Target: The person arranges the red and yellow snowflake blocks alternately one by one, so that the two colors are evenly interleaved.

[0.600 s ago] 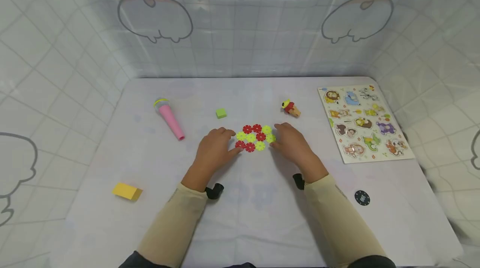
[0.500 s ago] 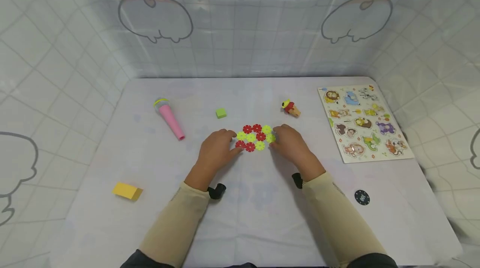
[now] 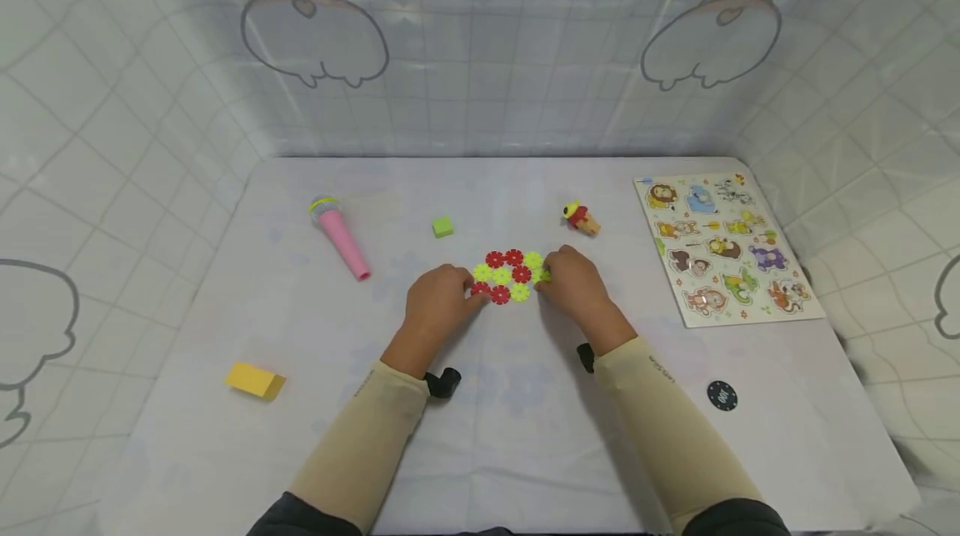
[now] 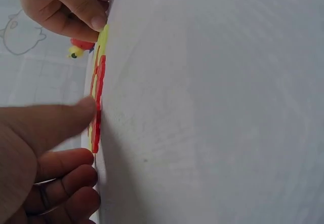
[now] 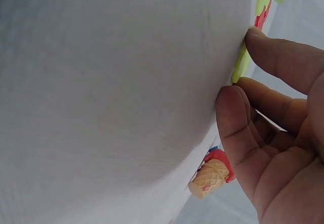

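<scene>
A flat cluster of red and yellow-green flower discs [image 3: 510, 275] lies on the white table [image 3: 480, 436], between both hands. My left hand [image 3: 468, 293] grips the cluster's left edge; its thumb [image 4: 83, 110] presses a red disc [image 4: 97, 107] and the other fingers curl beneath. My right hand [image 3: 546, 279] pinches a yellow-green disc [image 5: 238, 67] at the cluster's right edge between a fingertip and the thumb [image 5: 230, 105]. Both wrist views show the discs edge-on against the cloth.
Around the cluster lie a pink toy microphone [image 3: 339, 237], a small green cube [image 3: 442, 226], a toy ice-cream cone [image 3: 582, 217], and an animal puzzle board [image 3: 726, 246] at the right. A yellow block [image 3: 255, 381] sits front left, a black disc [image 3: 723, 393] front right. Tiled sheets wall the table.
Both hands have drawn in towards the cluster, and their fingers have curled onto its left and right edges. The discs have stayed in place.
</scene>
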`<state>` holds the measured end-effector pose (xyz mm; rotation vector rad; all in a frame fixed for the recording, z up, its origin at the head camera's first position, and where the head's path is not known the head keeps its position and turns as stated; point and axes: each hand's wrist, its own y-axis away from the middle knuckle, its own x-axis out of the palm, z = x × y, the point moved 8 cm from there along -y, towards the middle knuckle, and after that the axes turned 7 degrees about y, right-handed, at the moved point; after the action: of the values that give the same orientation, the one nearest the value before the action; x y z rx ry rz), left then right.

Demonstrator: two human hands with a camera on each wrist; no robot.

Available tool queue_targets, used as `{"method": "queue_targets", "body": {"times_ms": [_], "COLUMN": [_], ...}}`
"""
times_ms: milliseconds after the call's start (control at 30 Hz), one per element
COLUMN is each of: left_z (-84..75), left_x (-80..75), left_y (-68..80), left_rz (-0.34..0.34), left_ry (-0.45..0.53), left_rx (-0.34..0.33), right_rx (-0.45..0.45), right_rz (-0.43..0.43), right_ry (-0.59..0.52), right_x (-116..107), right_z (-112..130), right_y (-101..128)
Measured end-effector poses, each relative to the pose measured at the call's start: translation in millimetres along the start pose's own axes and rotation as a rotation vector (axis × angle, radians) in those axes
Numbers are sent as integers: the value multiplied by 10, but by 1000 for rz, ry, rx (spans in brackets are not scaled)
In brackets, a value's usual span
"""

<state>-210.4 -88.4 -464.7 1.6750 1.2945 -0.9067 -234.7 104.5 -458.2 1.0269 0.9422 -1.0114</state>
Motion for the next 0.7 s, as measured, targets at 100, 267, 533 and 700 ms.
{"method": "queue_targets", "body": {"times_ms": [100,267,533,700], "left_z": [4,5,41,93], "left_x": [3,2,-7,-42], "left_y": [3,1,-6,26], "left_rz": [9,31,8,10], "left_ry": [-14,-13,137,343], "left_rx": [-15,-41,-17,53], "right_rx": [3,14,20,-2], "right_rz": [0,10,7,-29], "right_ry": [1,4,-54,-147], "right_x": [8,19,-5,-57], "right_z": [2,7,-21,-96], "right_y": [0,6,27,75]}}
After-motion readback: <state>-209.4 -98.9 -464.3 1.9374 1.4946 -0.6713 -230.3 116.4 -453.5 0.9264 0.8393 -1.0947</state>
